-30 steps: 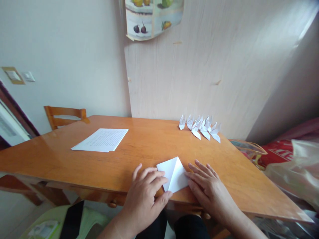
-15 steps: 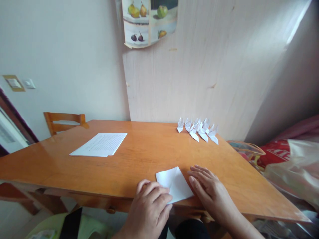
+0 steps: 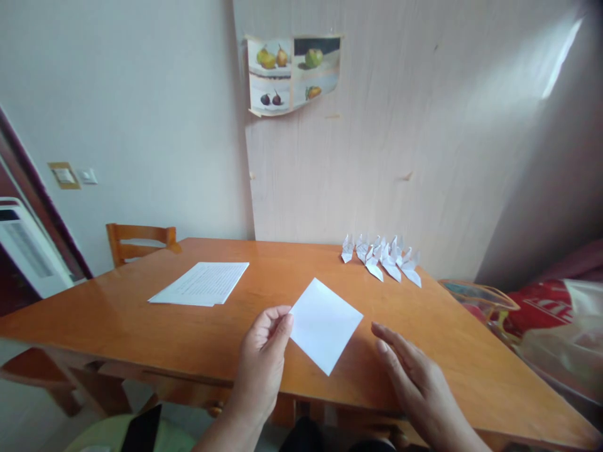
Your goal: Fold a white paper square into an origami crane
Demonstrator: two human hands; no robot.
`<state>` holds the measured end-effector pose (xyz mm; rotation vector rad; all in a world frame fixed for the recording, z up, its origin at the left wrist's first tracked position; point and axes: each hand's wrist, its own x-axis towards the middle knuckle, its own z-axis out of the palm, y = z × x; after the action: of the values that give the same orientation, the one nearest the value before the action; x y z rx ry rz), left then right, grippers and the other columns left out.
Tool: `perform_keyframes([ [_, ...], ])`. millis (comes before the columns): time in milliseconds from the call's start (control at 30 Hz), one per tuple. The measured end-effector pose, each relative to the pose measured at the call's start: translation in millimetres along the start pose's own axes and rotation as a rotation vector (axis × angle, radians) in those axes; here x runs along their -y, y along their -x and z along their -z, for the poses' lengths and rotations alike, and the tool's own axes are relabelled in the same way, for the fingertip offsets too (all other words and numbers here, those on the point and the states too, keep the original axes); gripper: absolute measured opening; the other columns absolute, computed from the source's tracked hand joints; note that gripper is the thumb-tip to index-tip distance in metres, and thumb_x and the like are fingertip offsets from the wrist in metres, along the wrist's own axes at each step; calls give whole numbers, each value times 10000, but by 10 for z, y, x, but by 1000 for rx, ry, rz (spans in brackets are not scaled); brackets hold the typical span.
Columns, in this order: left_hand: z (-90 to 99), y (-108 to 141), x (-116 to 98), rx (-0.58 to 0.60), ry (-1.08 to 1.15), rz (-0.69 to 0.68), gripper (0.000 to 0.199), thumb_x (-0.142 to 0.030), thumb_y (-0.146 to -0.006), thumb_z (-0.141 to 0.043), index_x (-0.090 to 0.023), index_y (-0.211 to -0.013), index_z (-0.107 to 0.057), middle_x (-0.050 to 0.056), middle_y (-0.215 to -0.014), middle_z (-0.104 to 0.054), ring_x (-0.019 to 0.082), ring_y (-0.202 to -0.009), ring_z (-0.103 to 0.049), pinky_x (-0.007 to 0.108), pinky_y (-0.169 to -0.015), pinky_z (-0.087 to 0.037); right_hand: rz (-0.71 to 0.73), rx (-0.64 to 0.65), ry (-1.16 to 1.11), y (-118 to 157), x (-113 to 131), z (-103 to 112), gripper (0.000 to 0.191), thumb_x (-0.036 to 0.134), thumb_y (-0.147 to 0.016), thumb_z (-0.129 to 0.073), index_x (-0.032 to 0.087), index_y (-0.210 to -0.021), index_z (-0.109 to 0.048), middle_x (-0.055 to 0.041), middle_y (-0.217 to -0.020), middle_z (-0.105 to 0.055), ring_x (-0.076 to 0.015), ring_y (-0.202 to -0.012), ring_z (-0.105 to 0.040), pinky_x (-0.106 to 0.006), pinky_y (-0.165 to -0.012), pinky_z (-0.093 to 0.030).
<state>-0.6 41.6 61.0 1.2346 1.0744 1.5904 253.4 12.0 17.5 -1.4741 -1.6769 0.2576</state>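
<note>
A white square of folded paper [image 3: 326, 326] is held up over the table's front part, turned so that one corner points away from me. My left hand [image 3: 266, 351] pinches its left corner between thumb and fingers. To the right of the paper, my right hand [image 3: 414, 376] hovers apart from it, fingers stretched out and holding nothing. Several folded white paper cranes [image 3: 375, 260] stand in a group at the back right of the table.
A stack of printed sheets [image 3: 202, 284] lies at the left on the wooden table [image 3: 264, 257]. Behind its far left corner is a wooden chair [image 3: 144, 233]. Red and white bags [image 3: 549, 314] sit beyond the right edge. Fruit pictures [image 3: 294, 75] hang on the wall.
The paper has been lifted off the table and now shows a plain face. My left hand has shifted to its left corner; my right hand has drawn slightly away. The view has tilted up.
</note>
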Motion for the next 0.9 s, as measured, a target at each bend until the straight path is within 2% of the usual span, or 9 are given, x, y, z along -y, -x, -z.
perform_keyframes([
  [200,-100,-53,64,109,32,110,329,-395,-844,-700,-161,-1064,-629,59,-980,-715,180,-912,-634,267,-820,-471,-1,-6,-89,25,-40,-13,429,444,-985,-474,237,-1340,-597,-89,-1363,-638,-270,-1282,-572,-473,-1111,-441],
  [333,-158,-103,78,176,-2,149,306,-363,-840,-680,-164,-1062,-610,33,-896,-701,167,-821,-626,263,-758,-461,62,-56,-110,36,-14,13,433,376,-975,-496,239,-1378,-570,-99,-1383,-616,-271,-1305,-548,-476,-1117,-431],
  [467,-175,-182,106,366,-86,192,277,-334,-856,-644,-159,-1067,-603,14,-827,-662,158,-753,-606,275,-729,-444,108,-21,-183,27,31,53,388,372,-975,-491,250,-1311,-642,-103,-1397,-604,-279,-1321,-532,-482,-1136,-406],
  [633,-149,-291,102,567,-176,198,261,-330,-892,-609,-163,-1091,-584,11,-837,-625,142,-750,-576,271,-727,-422,-127,-18,-437,-28,-2,108,432,498,-970,-506,230,-1263,-674,-125,-1354,-642,-302,-1287,-563,-536,-1143,-373],
  [767,-187,-359,31,717,-211,195,253,-351,-888,-626,-169,-1057,-581,-5,-797,-586,130,-726,-540,253,-682,-399,-245,41,-614,-87,16,153,498,554,-928,-576,229,-1299,-643,-139,-1331,-656,-300,-1249,-596,-506,-1105,-421],
  [833,-245,-375,-3,811,-250,193,262,-365,-884,-635,-168,-1051,-594,-16,-757,-566,119,-687,-512,243,-650,-381,-251,115,-652,-94,39,151,564,538,-895,-639,238,-1369,-583,-139,-1299,-671,-292,-1206,-621,-471,-1044,-480],
  [900,-324,-384,-20,900,-261,188,255,-356,-893,-618,-167,-1063,-597,-25,-733,-558,106,-645,-486,234,-618,-365,-252,215,-669,-82,44,132,608,523,-887,-657,235,-1410,-538,-120,-1176,-713,-266,-1046,-684,-408,-889,-561],
])
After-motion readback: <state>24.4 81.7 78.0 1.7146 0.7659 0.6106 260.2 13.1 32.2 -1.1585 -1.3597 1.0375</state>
